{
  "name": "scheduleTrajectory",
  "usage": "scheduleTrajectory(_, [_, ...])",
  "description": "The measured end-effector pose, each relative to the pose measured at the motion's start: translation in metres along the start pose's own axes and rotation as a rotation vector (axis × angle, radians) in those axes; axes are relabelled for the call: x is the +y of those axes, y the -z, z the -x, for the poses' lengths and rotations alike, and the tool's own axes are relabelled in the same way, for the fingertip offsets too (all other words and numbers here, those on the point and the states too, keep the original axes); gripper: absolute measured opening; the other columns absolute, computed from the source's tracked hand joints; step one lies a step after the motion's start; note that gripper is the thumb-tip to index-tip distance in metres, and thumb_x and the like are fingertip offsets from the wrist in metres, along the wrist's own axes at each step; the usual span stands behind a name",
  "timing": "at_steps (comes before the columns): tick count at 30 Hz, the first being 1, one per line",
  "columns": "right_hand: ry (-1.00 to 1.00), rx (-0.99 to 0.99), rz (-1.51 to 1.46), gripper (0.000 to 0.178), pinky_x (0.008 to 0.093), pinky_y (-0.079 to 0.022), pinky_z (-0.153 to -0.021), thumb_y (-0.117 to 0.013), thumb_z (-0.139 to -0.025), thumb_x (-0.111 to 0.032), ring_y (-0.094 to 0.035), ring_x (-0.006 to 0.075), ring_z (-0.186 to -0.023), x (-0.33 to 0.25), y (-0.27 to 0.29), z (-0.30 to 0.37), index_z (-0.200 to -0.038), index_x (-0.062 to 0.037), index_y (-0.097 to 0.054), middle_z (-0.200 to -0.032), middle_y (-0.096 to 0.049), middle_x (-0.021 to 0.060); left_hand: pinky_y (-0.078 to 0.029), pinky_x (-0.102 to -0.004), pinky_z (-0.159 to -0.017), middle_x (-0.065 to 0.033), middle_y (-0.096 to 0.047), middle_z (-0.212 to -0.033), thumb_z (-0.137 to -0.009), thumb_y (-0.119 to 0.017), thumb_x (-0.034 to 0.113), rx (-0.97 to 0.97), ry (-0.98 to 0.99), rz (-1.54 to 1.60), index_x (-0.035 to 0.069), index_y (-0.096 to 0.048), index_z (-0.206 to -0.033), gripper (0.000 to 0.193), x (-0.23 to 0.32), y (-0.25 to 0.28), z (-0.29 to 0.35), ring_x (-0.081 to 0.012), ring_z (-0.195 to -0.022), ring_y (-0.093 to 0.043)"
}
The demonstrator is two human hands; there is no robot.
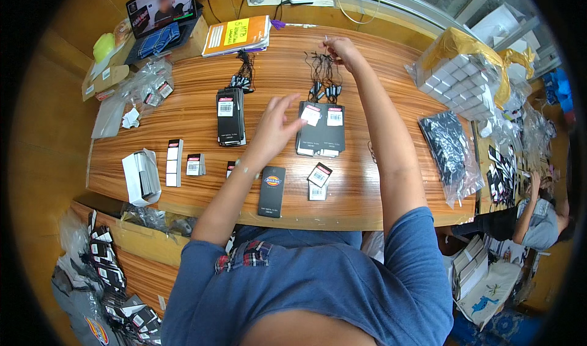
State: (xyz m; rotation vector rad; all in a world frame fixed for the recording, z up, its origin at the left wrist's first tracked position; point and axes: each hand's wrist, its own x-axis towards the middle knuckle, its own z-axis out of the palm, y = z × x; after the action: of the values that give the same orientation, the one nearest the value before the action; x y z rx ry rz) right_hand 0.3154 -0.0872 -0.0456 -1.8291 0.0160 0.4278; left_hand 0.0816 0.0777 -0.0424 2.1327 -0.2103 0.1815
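Toward the far edge of the brown wood-grain tabletop, our right hand has its fingers bunched at the tips of thin black cords; can't tell if one is actually pinched. Our left hand is spread and grasps nothing we can see, thumb near the white label on the tags.

Those are dark-grey rectangular card tags, mid-tabletop, cords fanned to the far edge, presumably so the printed faces are unobstructed and the cord ends are reachable. Side by side likely means both faces can be read at once. Black card tags with a white label lie to the left, cords pointing the same way, probably for matching orientation.

Counts: two piles mid-tabletop, one label showing on each; one pile left of them; one single black card tag with an oval emblem at the near edge. Right of it, two overlapping red-and-white paper labels, likely parked within reach. Near-left corner: one open white box, cards on edge, too tight for us to count.
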Motion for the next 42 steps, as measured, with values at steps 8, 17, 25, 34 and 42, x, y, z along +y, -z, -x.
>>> scheduleTrajectory(8, [-0.055,-0.003,0.259,0.016,0.0268,-0.027,-0.036,-0.055,-0.083,-0.02,-0.038,0.0102,-0.043,0.031,-0.002,-0.034,-0.074,-0.0077,-0.061,-0.056,-0.047,0.0005,-0.04,-0.0171,-0.063,-0.007,-0.051,-0.106,-0.08,-0.062,0.004,-0.12,0.241,0.337,0.006,-0.045,-0.125,0.048,0.011,0.043,0.089,-0.0061,-0.078,-0.046])
scheduleTrajectory(17, [0.316,0.117,0.047,0.018,0.0229,-0.04,-0.048,-0.058,-0.083,-0.017,-0.054,0.0099,-0.059,0.018,0.004,0.047,-0.092,-0.0022,-0.06,-0.07,-0.059,0.0029,-0.037,-0.0376,-0.092,-0.0121,-0.055,-0.107,-0.067,-0.073,0.025,-0.298,0.101,-0.221,0.003,-0.054,-0.114,0.055,0.003,0.056,0.103,-0.0301,-0.102,-0.048])
scheduleTrajectory(25, [0.28,-0.128,0.37,0.02,0.0242,-0.041,-0.055,-0.061,-0.083,-0.018,-0.048,0.0088,-0.06,0.065,-0.016,0.244,-0.094,-0.0005,-0.06,-0.066,-0.054,0.0004,-0.036,-0.0373,-0.091,-0.0082,-0.053,-0.106,-0.056,-0.078,0.028,-0.354,0.018,-0.501,0.006,-0.056,-0.113,0.065,-0.017,0.046,0.098,-0.0274,-0.102,-0.046])
scheduleTrajectory(34, [0.391,0.152,0.738,0.034,0.0386,-0.045,-0.074,-0.073,-0.066,-0.023,-0.053,0.0272,-0.091,0.107,-0.052,0.29,-0.091,-0.0025,-0.061,-0.092,-0.057,0.0108,-0.039,-0.0354,-0.087,-0.0068,-0.057,-0.1,-0.057,-0.079,0.02,-0.266,-0.109,-0.464,0.005,-0.057,-0.106,0.056,-0.014,0.045,0.099,-0.0236,-0.097,-0.049])
scheduleTrajectory(42, [0.111,0.067,0.022,0.015,0.0304,-0.042,-0.055,-0.068,-0.072,-0.007,-0.051,0.0194,-0.058,0.127,-0.055,0.284,-0.085,-0.0006,-0.062,-0.066,-0.053,0.0089,-0.044,-0.0168,-0.06,-0.0061,-0.062,-0.081,-0.08,-0.061,-0.003,-0.17,0.377,0.541,0.0,-0.051,-0.107,0.029,-0.025,0.04,0.115,-0.0066,-0.074,-0.059])
